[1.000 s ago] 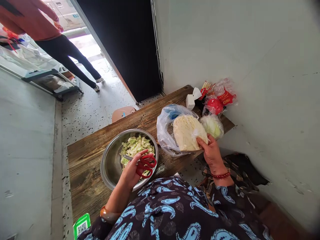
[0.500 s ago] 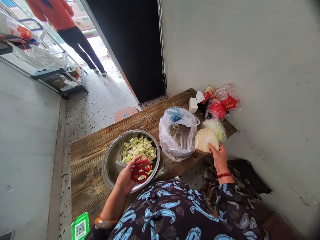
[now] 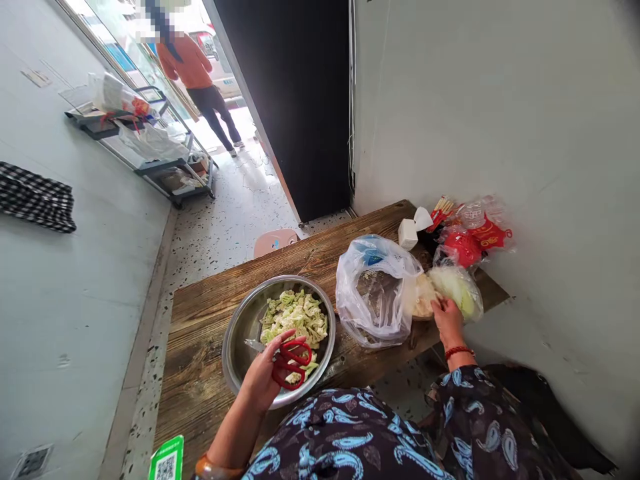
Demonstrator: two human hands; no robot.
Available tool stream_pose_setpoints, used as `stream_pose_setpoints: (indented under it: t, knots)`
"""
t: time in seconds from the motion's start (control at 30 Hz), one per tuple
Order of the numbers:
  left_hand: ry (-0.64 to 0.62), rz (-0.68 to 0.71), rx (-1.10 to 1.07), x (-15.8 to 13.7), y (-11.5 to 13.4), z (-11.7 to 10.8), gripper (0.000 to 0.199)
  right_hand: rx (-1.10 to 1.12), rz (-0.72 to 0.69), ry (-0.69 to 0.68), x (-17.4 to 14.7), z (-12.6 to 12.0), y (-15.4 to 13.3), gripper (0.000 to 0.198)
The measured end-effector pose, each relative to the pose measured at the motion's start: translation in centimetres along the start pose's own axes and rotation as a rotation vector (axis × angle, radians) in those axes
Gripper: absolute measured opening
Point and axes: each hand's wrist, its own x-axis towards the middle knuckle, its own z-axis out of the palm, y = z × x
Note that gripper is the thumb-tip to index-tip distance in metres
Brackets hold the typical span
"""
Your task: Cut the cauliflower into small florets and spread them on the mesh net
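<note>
My left hand [image 3: 265, 370] is closed around scissors with red handles [image 3: 293, 365], over the near left part of a steel basin [image 3: 231, 357]. Their blade points left. Cut pale-green cauliflower pieces [image 3: 295, 317] lie in the basin. My right hand [image 3: 447, 321] pinches the near edge of a pale cream bundle [image 3: 423, 297], smeared by motion, whose kind I cannot make out. It is at the right side of an open white plastic bag [image 3: 350, 300]. Just beyond my right hand is a clear bag with something pale green [image 3: 457, 290] inside.
Along the wooden table's [image 3: 200, 320] far right end stand a white tissue pack [image 3: 407, 233], wrapped chopsticks [image 3: 440, 212] and red packaging [image 3: 465, 247]. A green QR card [image 3: 167, 460] is at the near left. A pink stool [image 3: 273, 241], a loaded cart [image 3: 175, 167] and a person [image 3: 193, 67] are beyond.
The view has shifted, so the table sits lower and farther right. My right hand has brought the cream bundle closer against the white bag. The person in the doorway appears farther off.
</note>
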Motion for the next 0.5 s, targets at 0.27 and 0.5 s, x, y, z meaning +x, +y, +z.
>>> stream_pose_setpoints:
  t: [0.27, 0.5]
  knots:
    - [0.030, -0.003, -0.033, 0.8, -0.4, -0.8, 0.035, 0.164, -0.056, -0.360, 1.0, 5.8, -5.1, 0.040]
    - [0.035, -0.046, -0.080, 1.4, -0.9, -1.5, 0.038, 0.437, 0.110, -0.651, -2.3, 17.4, -6.9, 0.038]
